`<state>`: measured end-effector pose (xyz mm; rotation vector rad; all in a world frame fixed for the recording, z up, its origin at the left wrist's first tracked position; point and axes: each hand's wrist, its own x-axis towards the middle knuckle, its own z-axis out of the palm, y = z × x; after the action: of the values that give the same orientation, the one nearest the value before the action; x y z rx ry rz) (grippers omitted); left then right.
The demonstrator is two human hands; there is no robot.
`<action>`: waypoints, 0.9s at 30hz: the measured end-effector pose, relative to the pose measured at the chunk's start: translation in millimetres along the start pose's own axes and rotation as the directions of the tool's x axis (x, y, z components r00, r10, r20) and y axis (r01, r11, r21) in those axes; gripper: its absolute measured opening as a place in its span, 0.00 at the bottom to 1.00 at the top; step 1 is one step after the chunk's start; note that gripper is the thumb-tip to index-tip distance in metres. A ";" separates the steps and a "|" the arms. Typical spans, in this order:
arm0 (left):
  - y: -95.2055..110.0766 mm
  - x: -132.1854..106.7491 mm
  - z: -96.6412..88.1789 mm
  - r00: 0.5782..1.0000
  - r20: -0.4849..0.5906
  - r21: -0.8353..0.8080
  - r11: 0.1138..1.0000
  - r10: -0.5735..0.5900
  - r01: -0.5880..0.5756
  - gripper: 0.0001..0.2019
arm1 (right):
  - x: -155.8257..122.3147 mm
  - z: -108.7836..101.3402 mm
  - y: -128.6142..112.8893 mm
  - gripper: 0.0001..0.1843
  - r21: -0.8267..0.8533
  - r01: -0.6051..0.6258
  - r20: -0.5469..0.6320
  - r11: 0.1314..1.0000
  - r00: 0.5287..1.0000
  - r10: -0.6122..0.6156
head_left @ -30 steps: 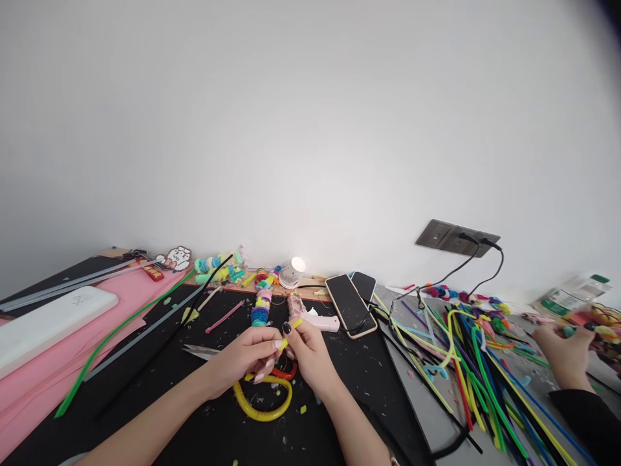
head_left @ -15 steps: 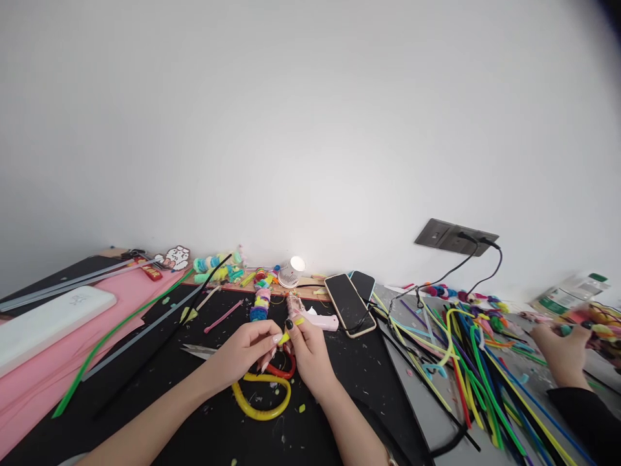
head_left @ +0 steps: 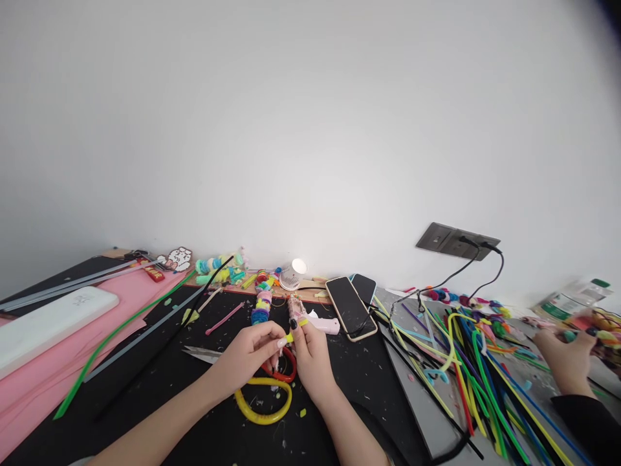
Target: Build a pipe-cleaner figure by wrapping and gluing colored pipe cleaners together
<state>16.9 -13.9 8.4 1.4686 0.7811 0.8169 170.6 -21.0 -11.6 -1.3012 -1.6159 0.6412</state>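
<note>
My left hand (head_left: 251, 357) pinches one end of a short yellow pipe cleaner piece (head_left: 290, 338) between thumb and fingers. From the other side, my right hand (head_left: 313, 356) has its thumb and fingers closed on the same piece, and a bit of yellow shows above its thumb. Below and behind my hands lie scissors (head_left: 262, 419), one handle loop yellow and one red, blades pointing left. Just beyond my right hand rests a pale pink glue gun (head_left: 326, 324), partly hidden. A coloured pipe cleaner roll (head_left: 261, 307) stands past my left fingers.
Two phones (head_left: 350, 307) lie at the back, beside a paper cup (head_left: 292, 274). Loose pipe cleaners (head_left: 490, 382) cover the grey board on the right, where another person's hand (head_left: 565, 356) is. A white case (head_left: 53, 327) sits on pink sheets (head_left: 29, 414) at left.
The yellow piece and both hands have barely shifted, with the left fingers slightly re-set on it. The whole view has moved a little.
</note>
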 end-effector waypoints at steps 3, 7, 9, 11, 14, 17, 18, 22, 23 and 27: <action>1.8 -0.9 -0.7 0.999 -0.029 0.023 1.000 0.017 -0.016 0.09 | -0.5 0.4 0.3 0.19 0.001 -0.004 0.003 1.000 1.000 0.004; 2.5 -0.6 -2.1 0.998 -0.059 0.033 0.999 0.028 -0.026 0.07 | -0.9 0.8 2.2 0.18 0.048 -0.022 0.014 0.999 1.000 0.021; 1.1 0.6 -3.0 0.998 -0.066 0.000 1.000 0.007 -0.007 0.08 | -0.8 1.1 2.8 0.18 0.079 -0.021 0.012 0.997 1.000 0.020; -0.7 2.2 -3.9 0.997 -0.076 -0.051 0.998 -0.028 0.024 0.09 | -0.5 1.2 2.3 0.18 0.110 -0.010 0.012 0.994 1.000 0.008; -2.2 3.7 -5.3 0.991 -0.104 -0.121 0.990 -0.086 0.073 0.10 | 0.1 0.2 -0.6 0.18 0.153 0.011 0.033 0.988 0.999 -0.016; -1.4 3.8 -6.0 0.988 -0.115 -0.141 0.986 -0.105 0.089 0.11 | 1.0 -2.5 -4.0 0.18 0.157 0.032 0.059 0.987 0.997 -0.042; -0.8 3.6 -6.1 0.989 -0.111 -0.134 0.987 -0.100 0.085 0.11 | 1.4 -3.6 -4.9 0.17 0.146 0.044 0.070 0.988 0.996 -0.055; 0.7 2.3 -5.6 0.995 -0.067 -0.115 0.991 -0.073 0.065 0.10 | 2.5 -7.4 -6.7 0.15 0.090 0.103 0.117 0.991 0.987 -0.114; 0.8 1.9 -5.3 0.996 -0.055 -0.111 0.992 -0.068 0.061 0.10 | 2.6 -7.9 -6.8 0.15 0.081 0.113 0.122 0.990 0.985 -0.122; 0.2 1.2 -3.6 0.998 -0.037 -0.080 0.996 -0.050 0.047 0.09 | 2.8 -8.1 -5.7 0.19 0.057 0.110 0.138 0.992 0.984 -0.116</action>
<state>14.4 -11.1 8.7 1.3626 0.8016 0.8324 175.2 -21.4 -2.4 -1.1409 -1.7640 0.7115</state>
